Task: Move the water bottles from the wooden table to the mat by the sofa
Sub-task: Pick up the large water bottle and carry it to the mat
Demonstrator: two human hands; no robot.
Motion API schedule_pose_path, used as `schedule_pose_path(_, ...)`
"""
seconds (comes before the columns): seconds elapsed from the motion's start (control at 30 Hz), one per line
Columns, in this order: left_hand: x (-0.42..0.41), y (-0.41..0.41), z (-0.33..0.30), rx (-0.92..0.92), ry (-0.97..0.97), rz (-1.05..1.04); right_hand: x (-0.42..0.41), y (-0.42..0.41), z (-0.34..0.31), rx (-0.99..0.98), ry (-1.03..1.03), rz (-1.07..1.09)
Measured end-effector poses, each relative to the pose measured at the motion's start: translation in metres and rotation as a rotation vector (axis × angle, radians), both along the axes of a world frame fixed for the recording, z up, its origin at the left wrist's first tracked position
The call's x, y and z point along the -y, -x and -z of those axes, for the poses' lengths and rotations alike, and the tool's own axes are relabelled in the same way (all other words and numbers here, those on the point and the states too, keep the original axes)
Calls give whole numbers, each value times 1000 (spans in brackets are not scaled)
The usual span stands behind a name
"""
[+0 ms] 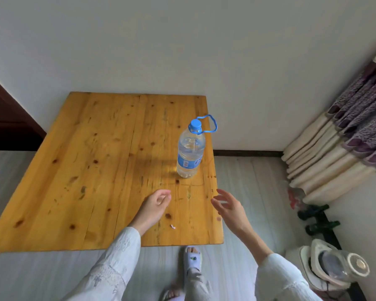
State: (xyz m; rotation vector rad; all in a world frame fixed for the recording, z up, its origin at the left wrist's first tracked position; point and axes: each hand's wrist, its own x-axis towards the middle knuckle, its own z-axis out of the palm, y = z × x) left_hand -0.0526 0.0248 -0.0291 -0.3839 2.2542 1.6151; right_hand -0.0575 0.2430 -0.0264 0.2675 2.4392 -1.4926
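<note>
A water bottle (190, 152) stands upright on the counter (74, 170) just beyond both hands: left hand (155, 203) loosely curled, right hand (228, 205) spread, both holding nothing.

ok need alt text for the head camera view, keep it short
A clear water bottle with a blue cap and carry loop stands upright near the right edge of a wooden table. The person's left hand and right hand reach toward it, both empty and short of it.
</note>
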Motion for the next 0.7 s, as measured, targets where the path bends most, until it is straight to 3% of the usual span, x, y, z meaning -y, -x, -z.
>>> schedule_pose_path(0.27,-16,125,28,-17,33,56,8,132,44,32,-31,-141)
schedule_pose_path(0.47,-15,179,41,22,-88,133,9,189,64,53,123,-329)
schedule_pose_path(0.7,-21,208,40,31,-192,93,11,221,65,128,306,-322)
